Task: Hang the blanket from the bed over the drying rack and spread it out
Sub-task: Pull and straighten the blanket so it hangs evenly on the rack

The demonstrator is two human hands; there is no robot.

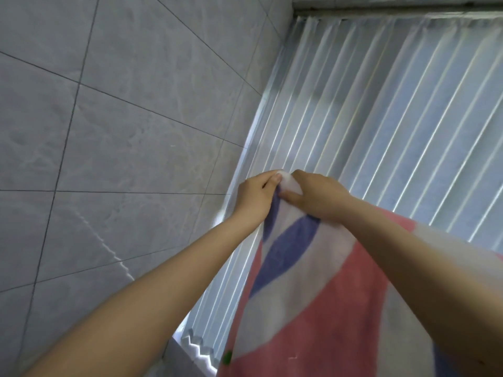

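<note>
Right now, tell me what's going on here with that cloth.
A person is holding up a blanket, patterned in pink, white and blue, in front of a pleated white curtain next to a tiled wall. Both hands meet at its top corner: the left hand and the right hand each have a grip on the fabric there, close together. The rest hangs down and trails off to the right under the right arm. No drying rack shows in this view, so whether the blanket is on it cannot be told.

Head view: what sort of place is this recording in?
Probably a tiled laundry spot or balcony at home, beside a window. Grey wall tiles meet pleated white blinds in the corner, and both hands hold up a pink, white and blue blanket.
</note>
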